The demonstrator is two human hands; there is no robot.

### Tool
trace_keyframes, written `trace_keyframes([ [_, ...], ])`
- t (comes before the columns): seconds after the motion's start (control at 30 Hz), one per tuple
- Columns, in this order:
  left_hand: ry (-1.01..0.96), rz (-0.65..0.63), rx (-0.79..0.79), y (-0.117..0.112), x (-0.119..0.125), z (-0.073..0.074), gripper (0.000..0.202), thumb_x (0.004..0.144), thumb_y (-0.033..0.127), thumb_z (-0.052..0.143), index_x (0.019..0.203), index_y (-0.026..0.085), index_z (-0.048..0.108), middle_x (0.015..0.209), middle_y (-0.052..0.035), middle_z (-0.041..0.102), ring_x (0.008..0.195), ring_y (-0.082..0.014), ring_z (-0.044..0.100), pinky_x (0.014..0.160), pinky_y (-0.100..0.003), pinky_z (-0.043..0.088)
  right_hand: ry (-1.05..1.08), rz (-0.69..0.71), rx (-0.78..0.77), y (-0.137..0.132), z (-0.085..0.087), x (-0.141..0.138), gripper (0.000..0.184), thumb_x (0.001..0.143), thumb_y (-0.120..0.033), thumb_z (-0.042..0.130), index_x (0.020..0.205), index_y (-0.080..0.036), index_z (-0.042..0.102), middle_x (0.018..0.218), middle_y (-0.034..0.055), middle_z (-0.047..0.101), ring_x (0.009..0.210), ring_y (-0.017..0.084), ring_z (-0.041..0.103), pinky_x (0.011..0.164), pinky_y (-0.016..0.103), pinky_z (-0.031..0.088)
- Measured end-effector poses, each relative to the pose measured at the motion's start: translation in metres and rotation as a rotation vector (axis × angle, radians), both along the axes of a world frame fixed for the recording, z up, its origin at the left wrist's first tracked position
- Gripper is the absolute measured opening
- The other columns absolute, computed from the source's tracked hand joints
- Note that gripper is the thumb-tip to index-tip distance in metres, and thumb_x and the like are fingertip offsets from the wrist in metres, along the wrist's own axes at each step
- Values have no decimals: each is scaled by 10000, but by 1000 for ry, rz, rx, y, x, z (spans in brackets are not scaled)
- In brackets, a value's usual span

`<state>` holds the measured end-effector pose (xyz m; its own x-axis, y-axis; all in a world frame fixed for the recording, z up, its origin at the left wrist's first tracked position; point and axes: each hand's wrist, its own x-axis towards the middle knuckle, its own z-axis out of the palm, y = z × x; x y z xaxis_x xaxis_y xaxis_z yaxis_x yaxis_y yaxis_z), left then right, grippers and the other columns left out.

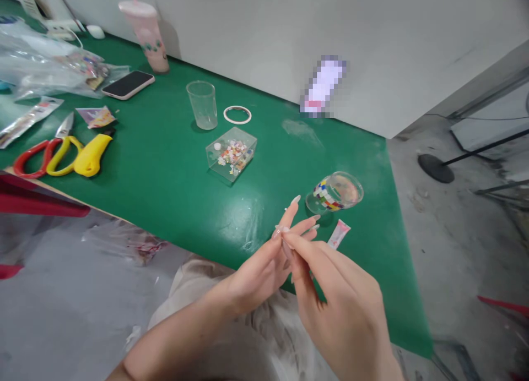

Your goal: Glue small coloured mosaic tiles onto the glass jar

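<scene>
Over the front edge of the green table, my left hand (pixel 264 273) is turned palm up with its fingers stretched out and apart. Pinched together, the thumb and index fingertip of my right hand (pixel 341 295) touch the tip of my left thumb. Anything between those fingertips is too small to make out. Just beyond my hands, a clear plastic cup (pixel 351 192) decorated with coloured square tiles leans to one side. A small pink and white tube (pixel 339 234) lies by my right hand. Farther left sits a clear box (pixel 215 163) containing many small colourful pieces.
A clear cup (pixel 203 105) and a white ring (pixel 237 115) stand behind the box. To the left are scissors (pixel 61 147), a yellow-handled cutter (pixel 93 156), a phone (pixel 129 85), a pink tumbler (pixel 145 34) and plastic bags (pixel 41 61). A blurred-out screen (pixel 323 86) leans on the wall.
</scene>
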<state>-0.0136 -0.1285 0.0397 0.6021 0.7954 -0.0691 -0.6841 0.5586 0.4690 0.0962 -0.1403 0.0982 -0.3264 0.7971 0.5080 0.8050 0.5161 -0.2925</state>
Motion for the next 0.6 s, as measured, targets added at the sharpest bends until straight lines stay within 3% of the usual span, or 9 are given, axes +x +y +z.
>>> trace_keyframes([
  [0.2,85,28,7,2,1,0,656,965,510,330,1518,334,23,1556,-28,285,1453,-222,176,1166,-408,116,-84,15,35,1,2,3,259,905,-104,449,1012,-93,684,692,33,707,546,126,621,508,249,449],
  [0.4,212,67,-3,3,-1,-2,617,974,454,322,1524,298,91,1556,-16,287,1458,-217,157,1173,-386,95,-274,15,125,5,-3,2,257,884,-68,444,942,-81,695,620,37,658,487,137,525,499,269,397],
  [0.6,267,100,-42,3,2,-1,652,955,477,363,1524,289,105,1550,-21,299,1461,-223,141,1173,-369,106,-215,2,89,6,-8,1,238,890,-97,456,910,-67,691,574,19,608,484,133,523,483,269,388],
])
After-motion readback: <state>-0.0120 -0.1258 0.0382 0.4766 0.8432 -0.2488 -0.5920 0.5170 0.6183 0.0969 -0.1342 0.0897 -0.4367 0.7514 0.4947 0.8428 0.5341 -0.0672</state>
